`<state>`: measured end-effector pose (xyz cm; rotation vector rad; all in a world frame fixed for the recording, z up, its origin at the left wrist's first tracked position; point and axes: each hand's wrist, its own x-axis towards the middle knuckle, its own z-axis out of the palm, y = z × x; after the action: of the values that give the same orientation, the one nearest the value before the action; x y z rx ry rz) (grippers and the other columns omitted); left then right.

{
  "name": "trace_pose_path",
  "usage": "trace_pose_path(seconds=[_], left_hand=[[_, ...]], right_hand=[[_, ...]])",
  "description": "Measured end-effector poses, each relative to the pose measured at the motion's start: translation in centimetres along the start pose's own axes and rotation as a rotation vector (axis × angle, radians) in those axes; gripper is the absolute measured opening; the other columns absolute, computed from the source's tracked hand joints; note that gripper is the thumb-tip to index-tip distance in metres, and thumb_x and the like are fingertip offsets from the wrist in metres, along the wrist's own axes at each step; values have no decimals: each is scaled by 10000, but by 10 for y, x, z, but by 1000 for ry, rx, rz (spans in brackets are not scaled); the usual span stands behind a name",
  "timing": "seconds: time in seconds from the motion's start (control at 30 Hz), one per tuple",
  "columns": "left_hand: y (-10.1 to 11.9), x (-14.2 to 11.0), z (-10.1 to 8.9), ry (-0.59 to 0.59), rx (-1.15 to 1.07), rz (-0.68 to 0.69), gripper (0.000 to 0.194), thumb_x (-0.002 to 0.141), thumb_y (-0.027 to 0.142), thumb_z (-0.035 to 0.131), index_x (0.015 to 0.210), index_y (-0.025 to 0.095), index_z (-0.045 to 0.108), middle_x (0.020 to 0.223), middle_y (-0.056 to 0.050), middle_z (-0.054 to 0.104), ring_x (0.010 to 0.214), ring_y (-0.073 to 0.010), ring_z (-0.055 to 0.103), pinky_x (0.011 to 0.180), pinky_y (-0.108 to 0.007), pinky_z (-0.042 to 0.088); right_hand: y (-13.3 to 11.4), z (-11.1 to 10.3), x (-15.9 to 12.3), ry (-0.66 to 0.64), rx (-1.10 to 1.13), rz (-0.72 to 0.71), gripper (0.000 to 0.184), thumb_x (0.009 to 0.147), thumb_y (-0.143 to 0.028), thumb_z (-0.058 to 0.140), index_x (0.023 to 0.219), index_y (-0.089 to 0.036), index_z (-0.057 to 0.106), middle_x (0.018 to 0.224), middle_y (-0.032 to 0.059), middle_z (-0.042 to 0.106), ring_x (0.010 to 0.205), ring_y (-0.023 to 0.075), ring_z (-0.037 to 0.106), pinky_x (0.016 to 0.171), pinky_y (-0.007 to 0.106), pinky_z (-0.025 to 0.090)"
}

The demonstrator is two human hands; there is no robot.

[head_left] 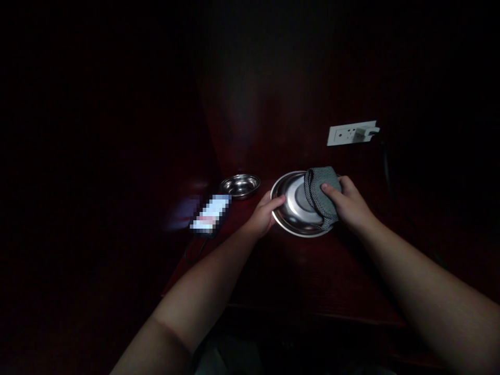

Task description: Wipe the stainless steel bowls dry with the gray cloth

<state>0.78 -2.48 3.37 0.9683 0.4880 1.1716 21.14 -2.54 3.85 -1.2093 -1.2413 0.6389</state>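
Observation:
A shiny steel bowl (291, 213) is held tilted above the dark red tabletop, its hollow side facing me. My left hand (265, 214) grips its left rim, thumb inside and the other fingers hidden behind. Folded grey cloth (322, 190) with a dark checked border covers the bowl's right part. My right hand (347, 200) is closed on this cloth, thumb on top, and presses it against the bowl's right side. The fingers beneath the cloth are mostly hidden.
Behind my left hand stands a second steel bowl (240, 186). A lit phone (211, 214) with a cable lies left of it. On the back wall, a white socket plate (344, 134) holds a plug whose dark cord (386, 164) hangs down. The surroundings are very dark.

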Motion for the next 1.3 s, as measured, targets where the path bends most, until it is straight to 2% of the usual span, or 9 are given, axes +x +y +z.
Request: trace_pose_path(seconds=[0.4,0.73,0.9,1.13,1.3], left_hand=[[1,1,1,7,-3,15,380,633,287,734,961,154,598,882,-40,663,803,-180,626,788,-327,475],[-1,1,-1,7,-10,19,350,657,276,713,963,151,596,870,-39,667,822,-190,638,812,-338,480],[-3,1,0,-32,-92,-6,314,707,280,654,984,149,585,886,-64,680,896,-228,651,843,-365,487],[7,-1,4,-116,-232,-30,359,797,424,503,986,130,587,903,-108,677,945,-242,644,847,-371,493],[-1,-4,2,-164,-143,-96,379,755,400,580,1043,154,552,932,-99,666,920,-244,645,809,-381,504]], right_hand=[[2,0,1,-17,17,-4,385,687,-548,663,859,-242,506,780,-2,600,711,202,597,622,350,493],[-3,0,-1,4,-32,-16,383,683,-560,654,846,-242,517,781,6,613,726,220,604,653,383,509],[0,2,-1,52,23,5,403,681,-560,650,900,-248,520,838,16,633,779,235,624,695,403,524],[10,2,5,181,122,24,390,692,-575,627,917,-280,510,936,30,639,922,274,628,793,457,526],[14,1,9,225,131,63,409,672,-573,651,913,-282,495,941,34,640,953,284,625,825,465,520]])
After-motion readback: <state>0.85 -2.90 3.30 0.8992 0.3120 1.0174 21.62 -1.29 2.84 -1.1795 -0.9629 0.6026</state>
